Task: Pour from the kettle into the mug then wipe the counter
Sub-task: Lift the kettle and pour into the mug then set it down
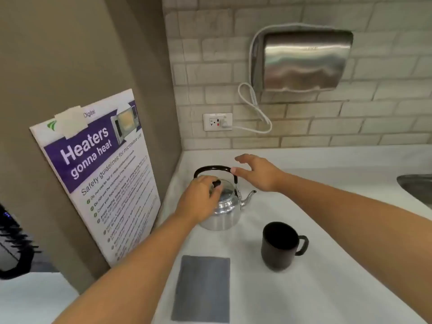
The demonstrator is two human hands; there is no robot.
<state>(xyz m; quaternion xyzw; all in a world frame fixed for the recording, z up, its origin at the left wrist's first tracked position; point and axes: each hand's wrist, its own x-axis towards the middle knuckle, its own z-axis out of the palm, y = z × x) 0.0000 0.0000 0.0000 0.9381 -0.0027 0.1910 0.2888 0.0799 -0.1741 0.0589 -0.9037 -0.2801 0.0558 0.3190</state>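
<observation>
A shiny metal kettle (224, 212) with a black arched handle stands on the white counter (327, 277), spout pointing right. My left hand (201, 199) rests on its lid, fingers closed around the black lid knob. My right hand (257, 171) hovers open just right of the handle's top, fingers spread, thumb close to the handle. A black mug (279, 246) stands upright to the right and nearer to me, its handle turned right. A grey folded cloth (202, 288) lies flat on the counter in front of the kettle.
A poster about microwave safety (100, 174) leans on the left wall beside the kettle. A wall socket (217, 122) with a white cord sits behind, under a steel hand dryer (301, 61). A sink edge (418, 185) shows at the far right.
</observation>
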